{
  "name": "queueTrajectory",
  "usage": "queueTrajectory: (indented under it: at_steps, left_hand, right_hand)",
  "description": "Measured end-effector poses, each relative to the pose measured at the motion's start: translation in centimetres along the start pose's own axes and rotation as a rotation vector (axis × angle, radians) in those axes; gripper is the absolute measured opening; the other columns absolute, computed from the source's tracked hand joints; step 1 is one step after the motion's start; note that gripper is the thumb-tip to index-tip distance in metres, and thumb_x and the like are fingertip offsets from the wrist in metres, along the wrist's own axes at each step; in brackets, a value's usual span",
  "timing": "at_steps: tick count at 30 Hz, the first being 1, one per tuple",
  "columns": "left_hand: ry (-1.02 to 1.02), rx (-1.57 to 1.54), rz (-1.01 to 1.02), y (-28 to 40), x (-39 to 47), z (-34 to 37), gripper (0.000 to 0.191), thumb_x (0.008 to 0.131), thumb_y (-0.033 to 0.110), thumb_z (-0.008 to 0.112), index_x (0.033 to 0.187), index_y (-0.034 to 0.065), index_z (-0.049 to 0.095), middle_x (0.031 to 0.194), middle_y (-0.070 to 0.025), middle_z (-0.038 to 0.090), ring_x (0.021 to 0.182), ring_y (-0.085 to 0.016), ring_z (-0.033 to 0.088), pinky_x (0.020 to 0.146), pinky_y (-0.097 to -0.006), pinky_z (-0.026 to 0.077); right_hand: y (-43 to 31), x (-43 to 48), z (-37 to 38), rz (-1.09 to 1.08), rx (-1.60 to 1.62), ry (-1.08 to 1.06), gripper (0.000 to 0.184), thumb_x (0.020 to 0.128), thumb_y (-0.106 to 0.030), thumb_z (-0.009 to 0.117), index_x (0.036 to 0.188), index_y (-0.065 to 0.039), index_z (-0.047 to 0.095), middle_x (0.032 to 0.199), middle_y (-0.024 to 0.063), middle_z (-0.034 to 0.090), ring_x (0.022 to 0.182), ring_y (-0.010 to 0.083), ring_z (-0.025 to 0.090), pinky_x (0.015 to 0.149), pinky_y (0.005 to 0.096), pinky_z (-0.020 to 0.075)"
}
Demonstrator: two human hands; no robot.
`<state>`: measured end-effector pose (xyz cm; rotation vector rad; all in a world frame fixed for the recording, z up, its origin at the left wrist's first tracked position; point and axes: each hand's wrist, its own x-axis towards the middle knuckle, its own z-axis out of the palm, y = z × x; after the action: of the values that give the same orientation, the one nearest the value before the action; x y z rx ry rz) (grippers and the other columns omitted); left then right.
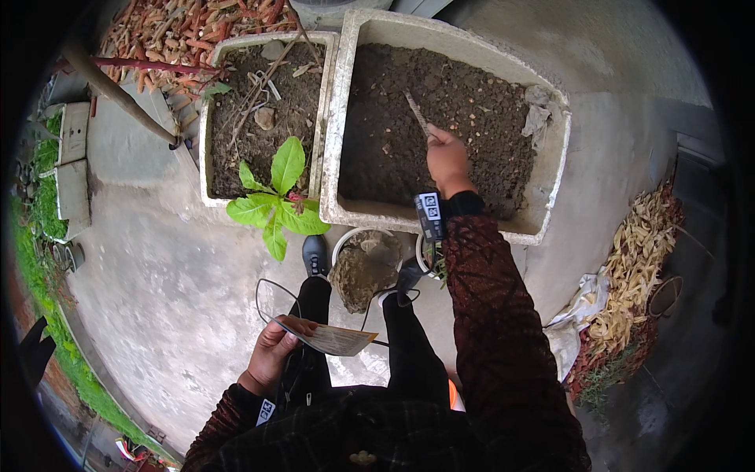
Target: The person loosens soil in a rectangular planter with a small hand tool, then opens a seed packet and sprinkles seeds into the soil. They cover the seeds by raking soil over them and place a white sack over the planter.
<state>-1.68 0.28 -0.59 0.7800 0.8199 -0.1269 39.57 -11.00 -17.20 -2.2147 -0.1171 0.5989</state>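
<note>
Over the soil (pixel 389 88) of a large pale foam box (pixel 551 194), my right hand (pixel 449 162) grips a short thin stick (pixel 416 112). The stick points away from me, its far end at or just above the dark soil; I cannot tell if it touches. Small pale bits, perhaps seeds, are scattered on the surface around it. In front of my lap, my left hand (pixel 276 348) holds a flat printed packet (pixel 339 340) with a yellowish edge, tilted and bearing writing.
A smaller foam planter (pixel 206 147) stands at left, with a leafy green plant (pixel 277 206) at its near edge. Between my feet, a large rock (pixel 360 271) rests on a round pot. Corn cobs (pixel 177 35) lie at far left, husks (pixel 628 265) at right. A wooden pole (pixel 118 94) slants at upper left.
</note>
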Motion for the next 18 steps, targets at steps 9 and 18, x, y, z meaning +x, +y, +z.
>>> queueTrajectory:
  at_steps: [9,18]
  left_hand:
    - [-0.005,0.002,0.021,-0.4,-0.2,-0.4,0.025,0.092,0.028,0.068,0.1,0.0068,0.058,0.1,-0.0073,0.061,0.115,-0.027,0.056,0.102,-0.0435,0.042]
    - [0.006,-0.023,0.013,-0.6,-0.3,-0.6,0.019,0.095,0.024,0.064,0.101,0.0058,0.061,0.104,-0.008,0.063,0.114,-0.026,0.058,0.101,-0.0403,0.043]
  right_hand:
    - [1.2,-7.0,-3.3,0.435,0.715,-0.152,0.036,0.103,-0.017,0.052,0.138,-0.02,0.056,0.06,-0.0092,0.034,0.044,0.0028,0.026,0.039,0.0212,0.0252]
    - [0.4,-5.4,-1.5,0.295,1.011,0.064,0.034,0.103,-0.017,0.05,0.136,-0.016,0.055,0.063,-0.0045,0.045,0.043,0.0067,0.037,0.036,0.0246,0.0318]
